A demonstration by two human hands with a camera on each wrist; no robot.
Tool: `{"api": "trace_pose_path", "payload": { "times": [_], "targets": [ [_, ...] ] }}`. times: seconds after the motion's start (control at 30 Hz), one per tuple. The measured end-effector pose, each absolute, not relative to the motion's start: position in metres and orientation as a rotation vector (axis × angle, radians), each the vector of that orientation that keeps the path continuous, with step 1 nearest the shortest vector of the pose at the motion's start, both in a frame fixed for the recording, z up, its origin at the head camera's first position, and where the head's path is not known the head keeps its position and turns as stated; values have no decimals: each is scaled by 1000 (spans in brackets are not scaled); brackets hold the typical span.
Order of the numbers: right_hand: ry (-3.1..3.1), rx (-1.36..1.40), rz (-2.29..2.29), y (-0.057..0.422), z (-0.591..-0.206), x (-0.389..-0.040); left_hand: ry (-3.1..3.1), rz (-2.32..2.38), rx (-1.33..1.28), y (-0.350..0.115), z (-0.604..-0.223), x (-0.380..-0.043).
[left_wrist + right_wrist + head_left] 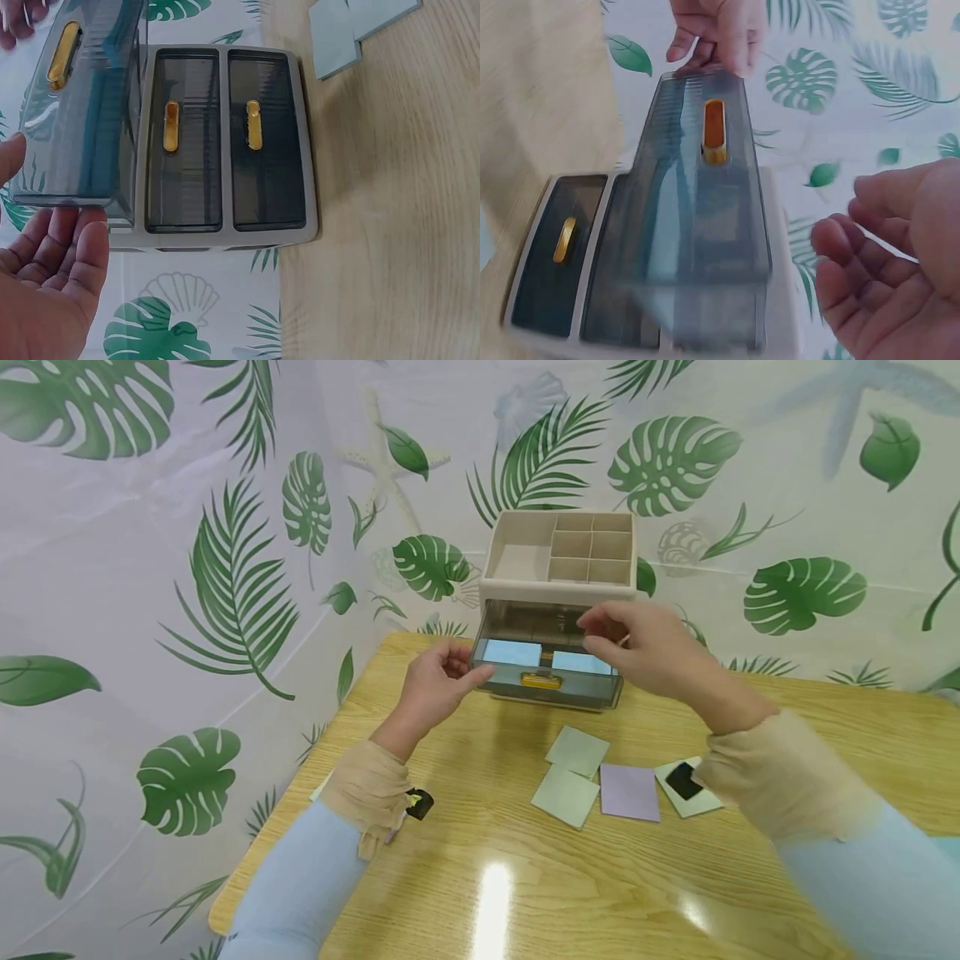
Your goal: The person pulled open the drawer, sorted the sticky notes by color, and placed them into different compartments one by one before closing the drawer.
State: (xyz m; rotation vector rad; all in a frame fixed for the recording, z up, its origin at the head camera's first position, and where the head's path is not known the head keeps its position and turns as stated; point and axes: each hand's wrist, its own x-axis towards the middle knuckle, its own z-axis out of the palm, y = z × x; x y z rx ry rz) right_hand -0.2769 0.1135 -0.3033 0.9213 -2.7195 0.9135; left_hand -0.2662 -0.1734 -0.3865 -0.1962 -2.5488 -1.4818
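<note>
The top clear grey drawer (pixel 551 687) of a beige desktop organizer (pixel 517 589) is pulled out. Two light blue square pads (pixel 512 652) lie side by side inside it. My left hand (pixel 438 683) holds the drawer's left side, its thumb by the front corner and its fingers against the side wall, as the left wrist view shows. Above the drawer's right part hovers my right hand (pixel 645 647), fingers loosely bent; in the right wrist view that hand (pixel 900 262) is apart from the drawer and holds nothing. A gold handle (pixel 542 680) marks the drawer front.
Two lower drawers with gold handles (pixel 171 126) are closed. On the wooden table (pixel 480 860) lie pale green squares (pixel 566 795), a purple square (pixel 630 792) and a black piece (pixel 683 781) on another pale square. Another small black item (pixel 422 805) lies by my left sleeve.
</note>
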Motion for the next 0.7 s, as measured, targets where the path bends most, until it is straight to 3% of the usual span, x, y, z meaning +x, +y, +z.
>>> {"api": "trace_pose_path", "payload": {
  "times": [0.23, 0.7],
  "targets": [
    [-2613, 778, 953, 177, -329, -238, -2531, -1412, -232, -180, -398, -264],
    [-2831, 540, 806, 277, -403, -216, -2389, -1328, -277, -186, -422, -263]
  ]
}}
